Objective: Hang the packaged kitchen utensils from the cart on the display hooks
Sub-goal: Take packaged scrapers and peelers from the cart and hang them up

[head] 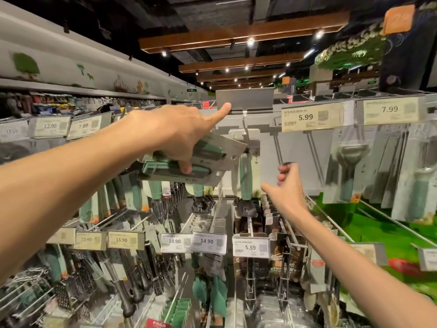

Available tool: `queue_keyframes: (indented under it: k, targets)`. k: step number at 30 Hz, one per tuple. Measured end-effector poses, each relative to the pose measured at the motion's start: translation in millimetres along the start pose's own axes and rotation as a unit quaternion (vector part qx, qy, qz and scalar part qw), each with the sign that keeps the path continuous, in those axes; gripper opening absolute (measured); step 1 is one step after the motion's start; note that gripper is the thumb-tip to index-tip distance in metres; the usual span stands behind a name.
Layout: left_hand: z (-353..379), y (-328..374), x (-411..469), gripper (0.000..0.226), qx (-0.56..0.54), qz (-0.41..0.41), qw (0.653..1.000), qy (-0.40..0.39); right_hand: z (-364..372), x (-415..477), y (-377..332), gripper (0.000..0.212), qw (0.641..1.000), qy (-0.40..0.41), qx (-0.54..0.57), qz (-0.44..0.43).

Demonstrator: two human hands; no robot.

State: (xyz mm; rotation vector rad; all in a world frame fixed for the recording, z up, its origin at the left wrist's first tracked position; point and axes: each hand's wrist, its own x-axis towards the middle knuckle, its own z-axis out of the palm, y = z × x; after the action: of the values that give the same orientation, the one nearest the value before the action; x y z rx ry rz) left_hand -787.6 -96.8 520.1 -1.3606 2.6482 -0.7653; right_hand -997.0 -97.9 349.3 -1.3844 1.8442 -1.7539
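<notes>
My left hand [179, 131] grips a stack of packaged green-handled utensils [196, 162] held flat, and its forefinger points up and touches the flipped-up price tag holder [244, 100] above a display hook [244, 125]. One green-handled utensil pack [246, 178] hangs on that hook. My right hand [287, 185] is just right of this hanging pack with its fingers loosely curled and its thumb stretched toward the pack, holding nothing. The cart is out of view.
Rows of hooks with hanging kitchen tools fill the wall below and to the left. Price tags such as 5.99 [306, 118] and 5.59 [250, 247] hang at hook ends. Peeler packs [350, 166] hang at the right.
</notes>
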Motion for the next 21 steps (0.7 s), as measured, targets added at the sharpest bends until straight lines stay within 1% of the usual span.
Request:
queue_keyframes:
  k: [1, 2, 3, 4, 5, 6, 7, 8, 9, 10, 11, 12, 13, 14, 16, 18, 19, 21]
  targets:
    - [-1, 0, 0, 0.147, -0.035, 0.004, 0.999, -0.009, -1, -9, 4, 0.045, 1.000, 0.009, 0.023, 0.018]
    - [-1, -1, 0, 0.146, -0.069, 0.011, 0.997, -0.016, -2, -20, 5, 0.037, 0.998, -0.013, 0.051, 0.045]
    - [-2, -1, -1, 0.146, -0.096, 0.016, 0.995, -0.018, -2, -31, 4, 0.031, 0.992, -0.059, 0.086, 0.071]
    - [-2, -1, -1, 0.145, -0.117, 0.019, 0.993, -0.015, -1, -42, -1, 0.028, 0.980, -0.121, 0.124, 0.095]
    - [-1, -1, -2, 0.145, -0.131, 0.020, 0.991, -0.009, 1, -52, -6, 0.028, 0.963, -0.186, 0.158, 0.114]
    - [1, -1, -2, 0.144, -0.141, 0.021, 0.990, 0.000, 3, -61, -14, 0.033, 0.941, -0.242, 0.198, 0.127]
    - [4, -1, -1, 0.145, -0.151, 0.026, 0.988, 0.010, 6, -65, -20, 0.043, 0.916, -0.286, 0.248, 0.137]
    - [8, -1, -1, 0.145, -0.165, 0.033, 0.986, 0.020, 10, -67, -25, 0.053, 0.887, -0.310, 0.307, 0.152]
    - [12, -1, 1, 0.145, -0.183, 0.039, 0.982, 0.029, 15, -68, -30, 0.057, 0.857, -0.317, 0.369, 0.170]
    - [16, -1, 2, 0.145, -0.206, 0.042, 0.977, 0.037, 20, -67, -34, 0.052, 0.827, -0.310, 0.429, 0.188]
    - [19, 0, 3, 0.145, -0.228, 0.044, 0.972, 0.046, 24, -65, -38, 0.043, 0.800, -0.294, 0.481, 0.204]
    - [22, 1, 4, 0.144, -0.246, 0.045, 0.967, 0.055, 26, -63, -41, 0.036, 0.782, -0.276, 0.516, 0.213]
    - [24, 1, 5, 0.143, -0.258, 0.045, 0.963, 0.060, 29, -61, -41, 0.035, 0.777, -0.261, 0.532, 0.213]
    - [25, 1, 5, 0.143, -0.267, 0.046, 0.961, 0.060, 31, -60, -40, 0.037, 0.781, -0.248, 0.534, 0.208]
    - [26, 2, 4, 0.142, -0.277, 0.047, 0.958, 0.053, 32, -58, -38, 0.045, 0.798, -0.234, 0.522, 0.191]
    - [25, 3, 3, 0.140, -0.287, 0.044, 0.956, 0.046, 29, -58, -35, 0.047, 0.816, -0.225, 0.504, 0.174]
    - [24, 4, 3, 0.138, -0.291, 0.042, 0.955, 0.047, 27, -58, -35, 0.045, 0.825, -0.223, 0.494, 0.160]
    - [23, 5, 3, 0.132, -0.286, 0.042, 0.955, 0.066, 22, -57, -35, 0.033, 0.846, -0.220, 0.470, 0.122]
